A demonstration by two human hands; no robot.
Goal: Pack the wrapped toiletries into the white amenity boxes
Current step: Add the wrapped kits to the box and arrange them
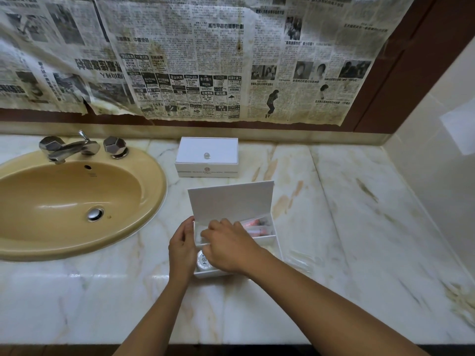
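Both hands [203,246] — curled inside open box [267,241]

We reach both bare forearms forward from the near edge of the tabletop, converging toward its middle. Our left hand [182,249] stands on edge, palm turned inward, fingers curved and loosely spread, thumb uppermost. Our right hand [228,246] lies palm down just beside it, wrist bent leftward, fingers curled under and bunched toward the left hand; what its grip pinches, we cannot tell.
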